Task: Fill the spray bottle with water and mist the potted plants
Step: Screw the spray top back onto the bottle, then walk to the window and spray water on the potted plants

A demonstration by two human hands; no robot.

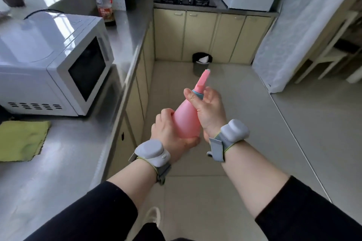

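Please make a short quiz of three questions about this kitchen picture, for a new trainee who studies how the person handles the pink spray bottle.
1. True or false: the spray bottle stands on the counter.
2. Which hand has its grip around the lower body of the bottle?
A. left hand
B. right hand
C. neither
3. Fill in: on the counter in front of the microwave lies a folded ______ cloth.

Key
1. False: both hands hold it in the air, above the floor.
2. A; the right hand is at the neck, by the blue collar.
3. Green (yellow-green).
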